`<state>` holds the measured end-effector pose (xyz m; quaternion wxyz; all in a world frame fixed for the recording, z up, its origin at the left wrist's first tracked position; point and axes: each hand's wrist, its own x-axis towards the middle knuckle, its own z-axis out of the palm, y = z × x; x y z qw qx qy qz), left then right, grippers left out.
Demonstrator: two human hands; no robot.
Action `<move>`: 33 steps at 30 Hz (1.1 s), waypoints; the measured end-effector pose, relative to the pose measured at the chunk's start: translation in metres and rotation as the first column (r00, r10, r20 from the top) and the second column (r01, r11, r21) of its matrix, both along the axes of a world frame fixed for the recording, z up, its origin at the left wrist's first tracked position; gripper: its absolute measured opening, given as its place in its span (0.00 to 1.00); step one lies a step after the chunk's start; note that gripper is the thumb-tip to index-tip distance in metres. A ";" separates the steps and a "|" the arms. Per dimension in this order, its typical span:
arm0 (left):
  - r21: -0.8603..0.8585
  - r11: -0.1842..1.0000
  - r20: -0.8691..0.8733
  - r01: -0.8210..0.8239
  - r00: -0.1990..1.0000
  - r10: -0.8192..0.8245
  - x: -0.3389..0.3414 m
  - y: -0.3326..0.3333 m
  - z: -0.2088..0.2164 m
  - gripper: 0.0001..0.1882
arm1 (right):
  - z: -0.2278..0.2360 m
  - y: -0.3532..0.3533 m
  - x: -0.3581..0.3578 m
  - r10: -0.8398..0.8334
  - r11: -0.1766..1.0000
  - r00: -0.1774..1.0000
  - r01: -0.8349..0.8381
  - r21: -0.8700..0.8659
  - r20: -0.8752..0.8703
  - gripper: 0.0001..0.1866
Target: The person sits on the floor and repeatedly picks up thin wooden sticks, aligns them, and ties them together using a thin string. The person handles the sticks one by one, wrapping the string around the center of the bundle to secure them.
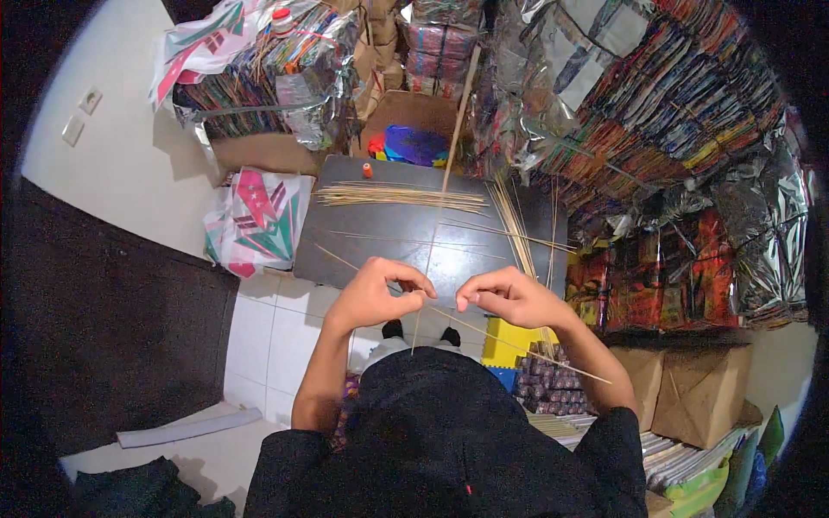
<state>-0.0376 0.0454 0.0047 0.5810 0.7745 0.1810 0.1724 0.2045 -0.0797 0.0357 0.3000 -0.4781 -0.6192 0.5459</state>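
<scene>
In front of my chest my left hand (380, 293) pinches two thin bamboo sticks where they cross. The long stick (448, 164) runs from the far side of the table toward my body, wider at its far end. The second stick (535, 350) slants from the left of my left hand down to the right, below my right hand. My right hand (511, 296) hovers just right of the crossing, thumb and fingertips pressed together; anything as fine as a thread between them is too small to make out.
On the dark table (345, 255) lie a bundle of bamboo sticks (397, 197), more sticks (514, 224) at its right and an orange thread spool (367, 171). Stacked wrapped bundles (648, 121) rise at the right. Cardboard boxes (704, 388) stand at the lower right.
</scene>
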 end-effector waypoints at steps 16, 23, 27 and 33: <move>0.142 0.989 -0.082 0.036 0.996 -0.024 0.018 -0.022 -0.022 0.09 | -0.012 -0.005 -0.015 -0.133 0.989 0.982 0.141 -0.053 0.131 0.09; -0.042 0.978 0.016 -0.204 0.979 0.205 0.030 -0.027 -0.038 0.11 | -0.006 -0.011 -0.044 -0.296 0.952 0.932 0.270 0.143 0.210 0.10; -0.284 0.900 0.027 -0.332 0.935 0.353 0.030 -0.024 -0.037 0.11 | -0.031 -0.025 -0.073 -0.399 0.916 0.917 0.400 0.027 -0.017 0.10; -0.478 0.836 0.133 -0.270 0.918 0.373 0.019 -0.019 -0.023 0.10 | -0.063 -0.032 -0.092 -0.503 0.856 0.861 0.508 0.095 -0.076 0.09</move>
